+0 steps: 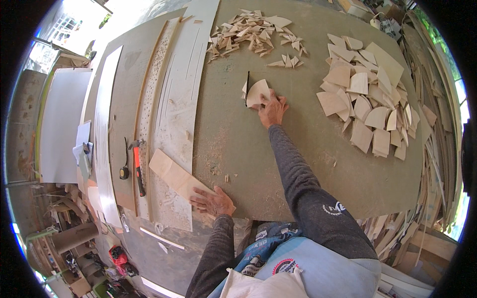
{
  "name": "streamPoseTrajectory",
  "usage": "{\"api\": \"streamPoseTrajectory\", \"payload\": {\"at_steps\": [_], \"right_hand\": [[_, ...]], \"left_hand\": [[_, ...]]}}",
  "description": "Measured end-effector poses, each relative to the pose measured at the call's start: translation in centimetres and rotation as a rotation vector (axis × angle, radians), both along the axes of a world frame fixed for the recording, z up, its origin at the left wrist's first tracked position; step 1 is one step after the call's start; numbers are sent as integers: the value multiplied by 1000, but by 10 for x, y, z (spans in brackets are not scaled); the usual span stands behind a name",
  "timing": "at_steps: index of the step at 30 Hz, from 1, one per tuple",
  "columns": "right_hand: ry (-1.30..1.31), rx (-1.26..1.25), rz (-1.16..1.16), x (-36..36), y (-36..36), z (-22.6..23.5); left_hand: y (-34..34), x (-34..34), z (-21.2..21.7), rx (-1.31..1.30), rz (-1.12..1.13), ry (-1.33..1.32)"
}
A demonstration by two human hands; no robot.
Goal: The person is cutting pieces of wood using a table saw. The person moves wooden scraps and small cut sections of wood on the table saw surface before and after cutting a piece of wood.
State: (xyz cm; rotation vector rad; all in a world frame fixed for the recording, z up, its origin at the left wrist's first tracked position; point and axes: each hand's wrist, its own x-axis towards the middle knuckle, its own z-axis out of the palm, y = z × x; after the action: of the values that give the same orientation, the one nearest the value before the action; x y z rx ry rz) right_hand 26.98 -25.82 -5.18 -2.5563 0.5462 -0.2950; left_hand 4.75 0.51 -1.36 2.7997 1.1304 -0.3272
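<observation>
My right hand (273,109) pinches a pale, curved-edged plywood piece (258,93) on the greenish-brown tabletop (238,134). Along the left side of that piece stands a thin dark strip (248,82), perhaps a saw blade; it is too small to tell. Down at the near edge, my left hand (211,201) lies with fingers stretched over the end of a plywood strip (171,171). That strip slants away to the left, across a long white board (176,99).
Small pointed offcuts (248,35) are heaped at the far side. A larger pile of rounded plywood pieces (357,84) covers the right. Left lie a hammer (137,166) with an orange-and-black handle and a tape measure (124,172). Long boards (432,94) line the right edge.
</observation>
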Motion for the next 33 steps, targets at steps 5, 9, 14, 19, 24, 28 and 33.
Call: {"api": "streamPoseTrajectory", "payload": {"at_steps": [5, 9, 14, 19, 24, 28, 33], "right_hand": [[2, -20, -38, 0, 4, 4], [-22, -10, -77, 1, 6, 1], [-27, 8, -113, 6, 4, -7], [-32, 2, -44, 0, 3, 3], [-15, -40, -17, -1, 2, 6], [-24, -30, -36, -1, 5, 9], [-43, -48, -97, 4, 3, -3]], "left_hand": [[0, -1, 1, 3, -7, -2], [1, -1, 2, -13, -4, -1], [-1, 1, 6, -42, 1, 15], [-1, 1, 9, -47, -6, 22], [-1, 1, 8, -38, -12, 17], [1, -1, 5, -24, -16, 9], [0, 1, 3, -27, -15, 14]]}}
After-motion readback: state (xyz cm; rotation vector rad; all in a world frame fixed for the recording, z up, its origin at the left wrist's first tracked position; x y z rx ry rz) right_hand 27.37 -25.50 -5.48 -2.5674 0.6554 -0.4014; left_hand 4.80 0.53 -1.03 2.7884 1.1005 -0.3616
